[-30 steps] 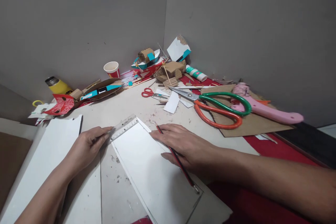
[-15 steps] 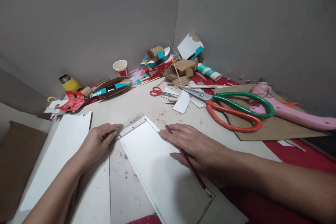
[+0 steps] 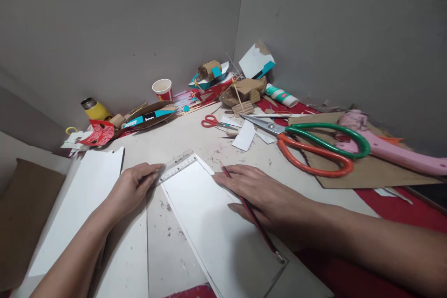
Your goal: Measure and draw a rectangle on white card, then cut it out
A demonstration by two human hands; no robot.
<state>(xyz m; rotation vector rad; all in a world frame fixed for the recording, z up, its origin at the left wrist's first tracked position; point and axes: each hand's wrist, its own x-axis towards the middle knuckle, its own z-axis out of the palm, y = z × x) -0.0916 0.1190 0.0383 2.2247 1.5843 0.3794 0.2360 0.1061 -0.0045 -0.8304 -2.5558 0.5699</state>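
My left hand (image 3: 131, 188) pinches the near end of a clear plastic ruler (image 3: 176, 166), which lies across the far edge of a long white card (image 3: 209, 223). My right hand (image 3: 260, 193) rests palm down on the card's right edge. A red pencil (image 3: 253, 216) is held between its fingers, its tip pointing away from me. Pencil lines run along the card's edges.
Large green and orange scissors (image 3: 314, 142) and a pink tool (image 3: 394, 151) lie on brown cardboard at the right. Small red scissors (image 3: 213, 122), paper scraps, a glue bottle (image 3: 282, 96), a paper cup (image 3: 162, 89), a yellow flask (image 3: 93, 110) and cardboard models crowd the corner. White sheets (image 3: 80, 205) lie left.
The view has shifted so everything sits slightly further right in frame. Both hands, the ruler and the pencil keep the same hold and place on the card.
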